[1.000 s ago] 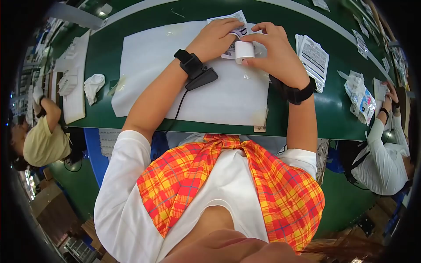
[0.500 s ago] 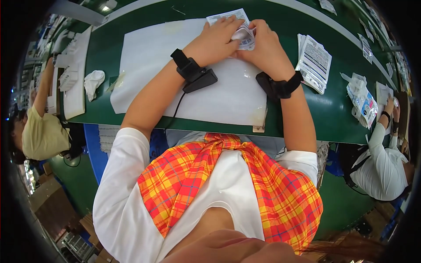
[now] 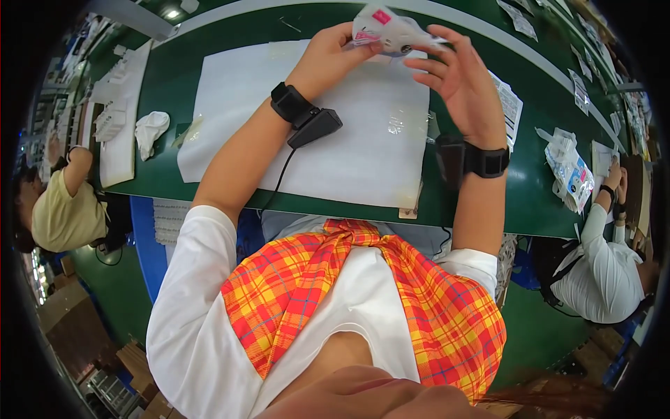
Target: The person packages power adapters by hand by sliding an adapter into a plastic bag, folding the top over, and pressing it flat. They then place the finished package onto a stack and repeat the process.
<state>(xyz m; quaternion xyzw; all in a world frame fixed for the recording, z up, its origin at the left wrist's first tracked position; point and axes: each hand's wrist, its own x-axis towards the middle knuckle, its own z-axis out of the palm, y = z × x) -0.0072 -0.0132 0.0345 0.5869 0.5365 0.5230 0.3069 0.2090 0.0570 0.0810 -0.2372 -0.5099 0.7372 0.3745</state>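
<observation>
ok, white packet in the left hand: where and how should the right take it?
Probably pinch the white packet by its narrow end, coming from the right: it tapers toward the right hand, while the left hand holds the wider part's left side. Right-hand contact is unclear.

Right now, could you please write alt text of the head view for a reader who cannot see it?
A person's left hand holds a white pouch with pink marks, the right hand, fingers apart, at its other end, over a green table with a white sheet. A cloth lies at left, a packet at right, and co-workers show at both edges.
</observation>
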